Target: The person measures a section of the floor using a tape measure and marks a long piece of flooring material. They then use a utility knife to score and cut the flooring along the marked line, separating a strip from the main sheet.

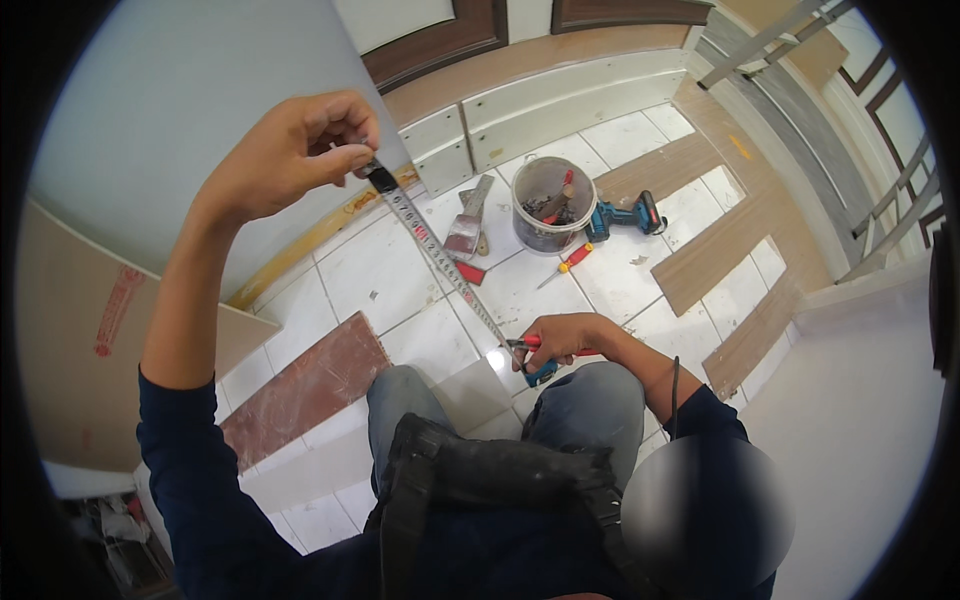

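Note:
My left hand (pixel 310 150) is raised at the upper left, with thumb and fingers pinched on the black-tipped end of a tape measure's blade. The pale blade (pixel 440 255) runs pulled out and slanting down to the blue tape measure case (pixel 541 374) in my right hand (pixel 565 338). That hand is closed just above my right knee. It also grips a red-handled tool, whose kind is mostly hidden by the fingers. Beyond the blade, a putty knife (pixel 465 230) lies on the tiles, and a small red piece (pixel 468 272) shows beside the blade.
A bucket (pixel 540 235) with tools stands on white tiles, beside a blue cordless drill (pixel 625 216) and a yellow-red screwdriver (pixel 567 265). Wood planks (pixel 715 255) lie to the right, a brown board (pixel 305 390) to the left. A metal ladder (pixel 770 45) stands at the upper right.

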Motion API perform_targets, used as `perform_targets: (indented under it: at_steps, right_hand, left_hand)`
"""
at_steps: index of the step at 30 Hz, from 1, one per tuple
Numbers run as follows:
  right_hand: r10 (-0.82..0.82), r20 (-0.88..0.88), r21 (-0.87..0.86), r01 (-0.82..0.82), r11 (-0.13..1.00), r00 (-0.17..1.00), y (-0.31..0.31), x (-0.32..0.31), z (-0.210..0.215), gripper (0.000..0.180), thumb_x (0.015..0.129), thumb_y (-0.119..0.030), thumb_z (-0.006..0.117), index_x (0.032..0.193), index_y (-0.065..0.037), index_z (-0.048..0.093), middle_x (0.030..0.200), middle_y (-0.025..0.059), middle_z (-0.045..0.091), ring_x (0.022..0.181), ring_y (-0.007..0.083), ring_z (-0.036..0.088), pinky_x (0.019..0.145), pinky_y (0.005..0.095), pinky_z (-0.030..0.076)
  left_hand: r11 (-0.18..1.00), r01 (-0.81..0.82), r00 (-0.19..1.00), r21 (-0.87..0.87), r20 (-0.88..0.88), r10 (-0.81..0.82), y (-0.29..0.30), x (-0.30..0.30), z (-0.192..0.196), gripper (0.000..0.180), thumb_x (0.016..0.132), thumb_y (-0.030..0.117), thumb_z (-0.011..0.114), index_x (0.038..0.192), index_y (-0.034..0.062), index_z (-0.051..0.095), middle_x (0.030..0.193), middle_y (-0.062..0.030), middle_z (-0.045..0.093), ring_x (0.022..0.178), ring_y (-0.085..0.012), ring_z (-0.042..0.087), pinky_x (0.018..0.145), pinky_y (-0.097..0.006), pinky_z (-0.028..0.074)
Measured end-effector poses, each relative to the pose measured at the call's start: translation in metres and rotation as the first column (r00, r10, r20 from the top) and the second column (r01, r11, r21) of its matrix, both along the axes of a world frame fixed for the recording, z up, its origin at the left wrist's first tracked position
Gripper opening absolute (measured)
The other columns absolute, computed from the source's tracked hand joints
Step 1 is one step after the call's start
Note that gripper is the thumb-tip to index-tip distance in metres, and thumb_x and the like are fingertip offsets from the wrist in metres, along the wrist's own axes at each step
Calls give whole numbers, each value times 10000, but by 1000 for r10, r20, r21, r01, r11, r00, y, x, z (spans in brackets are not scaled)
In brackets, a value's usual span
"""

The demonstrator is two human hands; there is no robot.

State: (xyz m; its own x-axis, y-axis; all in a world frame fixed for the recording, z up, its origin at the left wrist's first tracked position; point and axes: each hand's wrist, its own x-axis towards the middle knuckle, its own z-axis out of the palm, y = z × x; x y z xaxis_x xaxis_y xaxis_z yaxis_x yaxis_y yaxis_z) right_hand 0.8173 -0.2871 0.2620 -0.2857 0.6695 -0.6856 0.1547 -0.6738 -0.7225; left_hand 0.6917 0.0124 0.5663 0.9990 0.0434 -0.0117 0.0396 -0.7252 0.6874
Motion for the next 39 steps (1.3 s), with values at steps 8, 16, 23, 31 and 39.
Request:
perform_targets:
  at_steps: [8, 16, 23, 31, 39]
  right_hand:
    - [-7, 620, 230, -173, 958, 785, -37, 32, -33, 171, 846, -214, 718, 986, -114, 716, 735, 62, 651, 644, 202, 629, 574, 364, 498]
    - [-909, 240, 548, 725, 417, 341, -48, 82, 27, 135, 913, -213, 697, 918, -79, 690, 750, 24, 698, 488, 74, 525, 424, 250, 396]
    - [-983, 55, 793, 591, 151, 177, 86, 69, 172, 204, 914, -224, 701, 853, -34, 660, 706, 25, 665, 541, 87, 553, 506, 255, 435]
    - [-954, 288, 892, 339, 300, 87, 174, 63, 147, 240, 903, -250, 692, 861, -23, 627, 683, 145, 623, 630, 294, 615, 641, 415, 481]
    - [-849, 519, 800, 293, 524, 100, 209, 65, 109, 226, 897, -290, 660, 896, -65, 662, 815, 178, 703, 790, 397, 680, 712, 479, 516]
  left_hand:
    - [981, -186, 980, 62, -54, 189, 79, -12, -16, 41, 912, 71, 637, 940, 48, 617, 817, 11, 585, 762, -79, 567, 678, -250, 490]
    - [768, -289, 953, 571, 249, 173, 159, -27, -206, 134, 854, 179, 755, 940, 84, 715, 974, -102, 707, 1003, -324, 634, 835, -414, 527]
    - [724, -662, 715, 194, 453, 532, 150, 98, -311, 218, 876, 323, 712, 984, 143, 773, 1002, -74, 752, 942, -289, 692, 826, -401, 538]
    - [508, -848, 457, -149, 280, 844, 139, 166, -312, 185, 859, 287, 688, 957, 161, 780, 957, -96, 756, 916, -319, 710, 804, -434, 547]
    - [393, -898, 333, -200, 275, 902, 152, 187, -345, 202, 858, 305, 698, 920, 127, 771, 943, -110, 755, 906, -317, 707, 804, -444, 542]
